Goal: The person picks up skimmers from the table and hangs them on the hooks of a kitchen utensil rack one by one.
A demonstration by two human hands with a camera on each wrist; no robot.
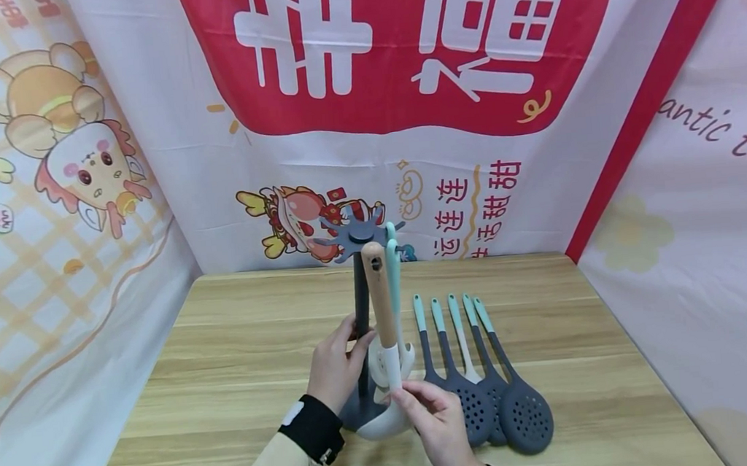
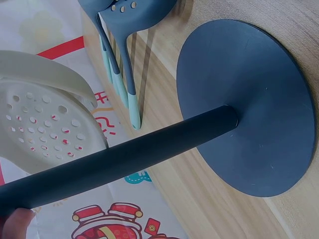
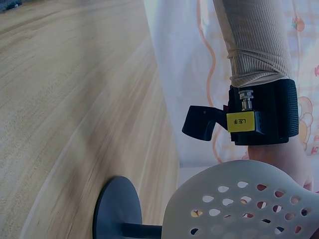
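A dark utensil stand with a hooked top rises from a round base. My left hand grips its pole partway up; in the left wrist view only a fingertip shows at the corner. My right hand pinches the white lower shaft of a skimmer with a wooden handle, held upright in front of the pole. The skimmer's pale head is full of holes. Right behind it, a mint handle stands upright close to the hooks, its lower part partly hidden.
On the wooden table, several mint-handled utensils lie side by side to the right, among them a dark slotted skimmer. Printed cloth hangs behind and along both sides.
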